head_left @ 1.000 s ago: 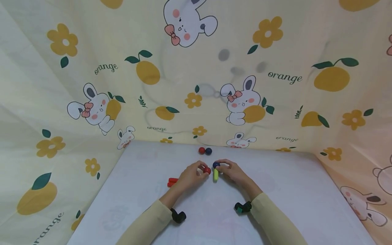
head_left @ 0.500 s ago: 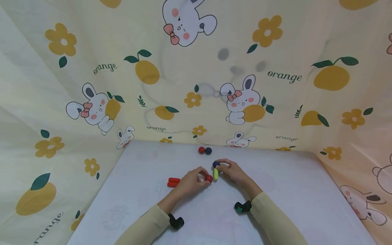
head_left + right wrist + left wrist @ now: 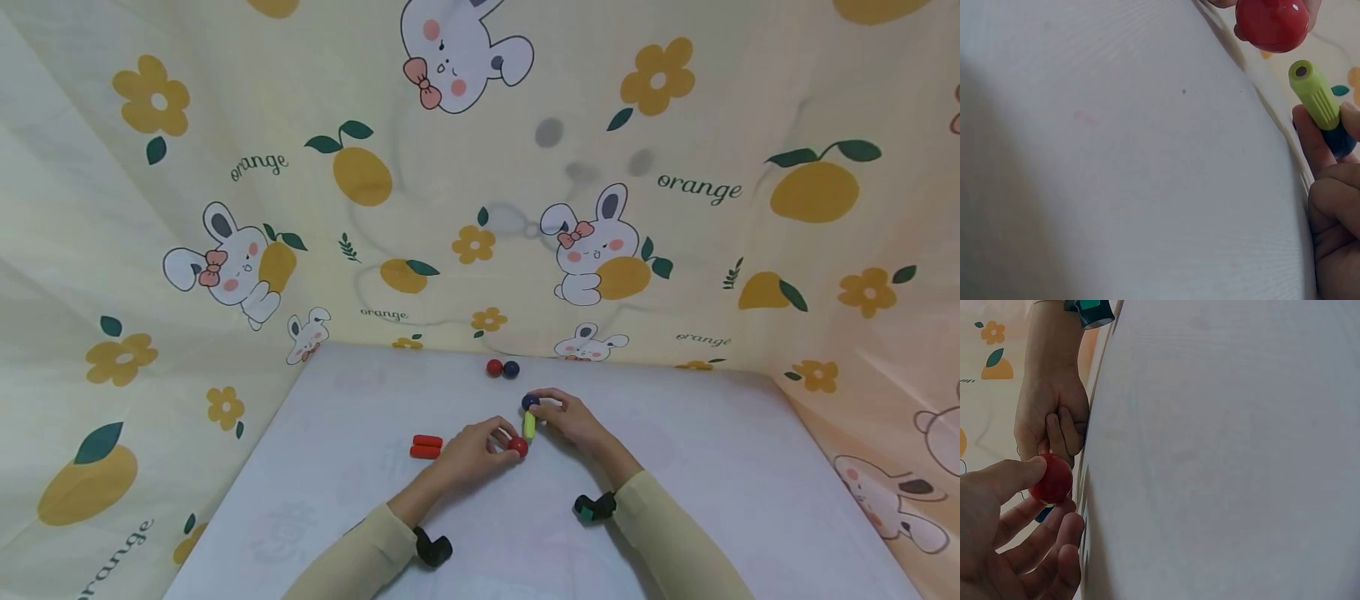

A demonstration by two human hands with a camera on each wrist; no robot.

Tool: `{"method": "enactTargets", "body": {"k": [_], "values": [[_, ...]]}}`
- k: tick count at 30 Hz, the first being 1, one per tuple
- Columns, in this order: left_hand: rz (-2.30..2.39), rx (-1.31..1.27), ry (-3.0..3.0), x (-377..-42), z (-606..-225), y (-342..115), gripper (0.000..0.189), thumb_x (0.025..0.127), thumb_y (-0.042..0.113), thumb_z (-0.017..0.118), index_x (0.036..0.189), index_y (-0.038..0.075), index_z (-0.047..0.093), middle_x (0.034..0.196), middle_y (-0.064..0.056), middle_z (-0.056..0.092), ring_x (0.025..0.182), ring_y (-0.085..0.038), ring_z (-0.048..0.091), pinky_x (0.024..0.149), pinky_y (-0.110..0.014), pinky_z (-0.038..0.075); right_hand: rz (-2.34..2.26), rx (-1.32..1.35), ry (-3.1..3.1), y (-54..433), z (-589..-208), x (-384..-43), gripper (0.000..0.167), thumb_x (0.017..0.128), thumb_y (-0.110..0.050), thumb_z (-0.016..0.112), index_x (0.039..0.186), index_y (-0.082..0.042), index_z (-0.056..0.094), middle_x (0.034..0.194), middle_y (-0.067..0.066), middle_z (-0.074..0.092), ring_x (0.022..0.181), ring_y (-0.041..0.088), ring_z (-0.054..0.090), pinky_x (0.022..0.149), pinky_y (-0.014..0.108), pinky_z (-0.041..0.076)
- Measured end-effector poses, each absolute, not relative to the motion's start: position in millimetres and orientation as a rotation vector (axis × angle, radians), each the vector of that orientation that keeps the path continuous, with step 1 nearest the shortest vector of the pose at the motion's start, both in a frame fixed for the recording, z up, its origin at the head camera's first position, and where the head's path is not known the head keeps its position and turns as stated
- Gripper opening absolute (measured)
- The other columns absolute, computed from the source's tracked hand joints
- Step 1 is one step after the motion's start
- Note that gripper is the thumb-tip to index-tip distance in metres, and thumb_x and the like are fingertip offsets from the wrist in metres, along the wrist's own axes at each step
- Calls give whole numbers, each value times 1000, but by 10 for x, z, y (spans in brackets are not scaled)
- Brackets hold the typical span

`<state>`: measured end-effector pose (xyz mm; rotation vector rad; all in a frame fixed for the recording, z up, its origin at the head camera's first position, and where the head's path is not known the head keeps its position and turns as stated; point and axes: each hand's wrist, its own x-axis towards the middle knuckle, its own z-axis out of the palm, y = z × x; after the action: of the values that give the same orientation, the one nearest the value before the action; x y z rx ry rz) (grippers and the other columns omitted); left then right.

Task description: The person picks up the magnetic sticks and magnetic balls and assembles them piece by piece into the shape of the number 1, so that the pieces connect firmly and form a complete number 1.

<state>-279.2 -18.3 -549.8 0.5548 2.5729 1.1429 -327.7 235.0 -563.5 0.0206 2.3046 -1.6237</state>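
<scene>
My left hand (image 3: 474,452) pinches a glossy red ball (image 3: 518,447) between thumb and fingers, low over the white table. Just beyond it, my right hand (image 3: 576,419) grips a dark blue ball (image 3: 530,402) with a yellow-green rod (image 3: 529,426) attached. That ridged rod (image 3: 1315,94) points toward the red ball (image 3: 1272,24) in the right wrist view, its free end showing a dark round spot, with a small gap between them. In the left wrist view the red ball (image 3: 1052,479) hides most of the rod and blue ball.
Two red rods (image 3: 426,447) lie side by side left of my left hand. Farther back on the table (image 3: 360,400) sit another red ball (image 3: 494,367) and another dark blue ball (image 3: 512,369), side by side. A printed cloth (image 3: 480,275) hangs along the table's back edge.
My left hand has brought its red ball nearer to me and slightly right, from beside the blue ball to the rod's near end. My right hand has stayed almost still.
</scene>
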Motion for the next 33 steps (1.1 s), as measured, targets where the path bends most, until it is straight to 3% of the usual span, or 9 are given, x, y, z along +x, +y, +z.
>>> {"method": "enactTargets", "body": {"k": [15, 24, 33], "values": [[1139, 554, 2570, -2772, -5478, -83, 30, 97, 39, 82, 121, 33, 67, 108, 12, 74, 93, -9, 64, 84, -36, 57, -1629, 16, 2316, 2362, -5672, -3271, 51, 103, -47, 72, 148, -24, 62, 76, 0, 56, 61, 17, 45, 62, 26, 36], [1146, 569, 2570, -2780, -5488, -59, 30, 97, 39, 82, 122, 31, 66, 108, 12, 74, 91, -8, 65, 84, -35, 57, -1624, -26, 2326, 2381, -5682, -3295, 52, 104, -46, 71, 149, -22, 61, 71, -1, 54, 58, 16, 43, 57, 26, 35], [1147, 579, 2588, -2774, -5478, -27, 31, 97, 38, 82, 122, 29, 66, 107, 12, 74, 90, -8, 63, 81, -33, 55, -1625, -25, 2340, 2367, -5647, -3277, 53, 103, -46, 71, 149, -21, 62, 88, 4, 68, 59, 17, 42, 57, 26, 34]]}}
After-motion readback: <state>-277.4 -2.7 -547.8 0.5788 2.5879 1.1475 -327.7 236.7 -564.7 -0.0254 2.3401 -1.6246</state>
